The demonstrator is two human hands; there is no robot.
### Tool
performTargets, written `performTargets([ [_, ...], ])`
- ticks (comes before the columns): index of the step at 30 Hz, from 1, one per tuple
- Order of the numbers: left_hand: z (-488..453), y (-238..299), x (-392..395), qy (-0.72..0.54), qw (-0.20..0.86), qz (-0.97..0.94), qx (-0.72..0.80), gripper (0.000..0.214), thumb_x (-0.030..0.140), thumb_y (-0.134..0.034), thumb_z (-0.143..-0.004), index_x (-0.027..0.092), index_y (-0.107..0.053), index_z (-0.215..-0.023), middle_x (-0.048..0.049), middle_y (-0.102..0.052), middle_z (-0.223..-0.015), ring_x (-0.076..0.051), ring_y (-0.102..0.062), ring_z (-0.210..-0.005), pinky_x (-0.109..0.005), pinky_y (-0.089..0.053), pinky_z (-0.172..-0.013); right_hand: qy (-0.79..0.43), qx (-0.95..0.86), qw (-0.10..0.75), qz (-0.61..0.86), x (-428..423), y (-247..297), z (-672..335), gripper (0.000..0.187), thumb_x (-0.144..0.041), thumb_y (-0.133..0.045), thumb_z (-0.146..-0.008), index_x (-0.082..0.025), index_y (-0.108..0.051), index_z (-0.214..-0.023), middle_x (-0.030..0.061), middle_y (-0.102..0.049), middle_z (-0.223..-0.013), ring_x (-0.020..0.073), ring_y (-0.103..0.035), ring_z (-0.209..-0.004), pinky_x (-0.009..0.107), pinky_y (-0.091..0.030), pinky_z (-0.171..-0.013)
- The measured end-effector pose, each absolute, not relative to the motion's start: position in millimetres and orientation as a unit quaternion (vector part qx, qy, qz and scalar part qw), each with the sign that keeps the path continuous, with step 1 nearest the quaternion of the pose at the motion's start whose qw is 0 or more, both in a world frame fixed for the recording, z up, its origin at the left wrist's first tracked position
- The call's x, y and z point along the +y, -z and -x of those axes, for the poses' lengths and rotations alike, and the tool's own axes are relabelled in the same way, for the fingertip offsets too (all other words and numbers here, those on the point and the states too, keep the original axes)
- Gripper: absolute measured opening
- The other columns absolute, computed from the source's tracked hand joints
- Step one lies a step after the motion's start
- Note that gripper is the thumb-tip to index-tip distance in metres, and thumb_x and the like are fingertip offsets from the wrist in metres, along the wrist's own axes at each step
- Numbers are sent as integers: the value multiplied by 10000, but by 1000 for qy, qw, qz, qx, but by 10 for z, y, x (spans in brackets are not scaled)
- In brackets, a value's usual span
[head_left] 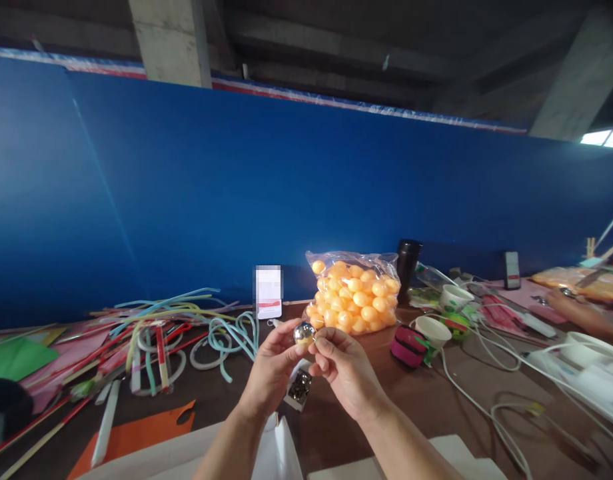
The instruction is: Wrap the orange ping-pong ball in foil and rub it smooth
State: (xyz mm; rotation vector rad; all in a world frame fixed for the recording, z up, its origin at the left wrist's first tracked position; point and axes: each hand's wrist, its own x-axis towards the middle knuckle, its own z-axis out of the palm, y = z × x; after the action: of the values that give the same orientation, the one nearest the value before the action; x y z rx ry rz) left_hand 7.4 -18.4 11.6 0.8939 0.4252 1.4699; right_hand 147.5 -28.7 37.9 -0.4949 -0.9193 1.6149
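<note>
Over the middle of the table, my left hand (272, 370) grips a shiny silver ball (304, 333) between thumb and fingers. My right hand (347, 373) is pinched at the ball's right side, on something too small to make out. Just below the ball, a small open box (299, 385) of dark metallic pieces sits on the table, partly hidden by my hands. Behind them stands a clear plastic bag (355, 293) full of orange balls.
Coloured tubes and strips (159, 333) lie in a heap on the left, near an orange sheet (136, 430). A phone (269, 293) stands behind my hands. On the right are a pink pouch (409, 345), paper cups (433, 331), white cables (469, 400) and another person's hand (571, 308).
</note>
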Motion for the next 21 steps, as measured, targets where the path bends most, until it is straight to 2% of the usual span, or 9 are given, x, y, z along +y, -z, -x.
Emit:
performTargets([
  [21, -77, -148, -198, -644, 621, -392, 212, 388, 133, -794, -668, 233, -715, -1035, -53, -712, -1089, -175, -665, -954, -296, -514, -865, -685, -398, 566, 229, -299, -436, -1493, 194, -281, -839, -704, -147, -701, -731, -24, -650, -632, 40, -479, -466, 190, -560, -533],
])
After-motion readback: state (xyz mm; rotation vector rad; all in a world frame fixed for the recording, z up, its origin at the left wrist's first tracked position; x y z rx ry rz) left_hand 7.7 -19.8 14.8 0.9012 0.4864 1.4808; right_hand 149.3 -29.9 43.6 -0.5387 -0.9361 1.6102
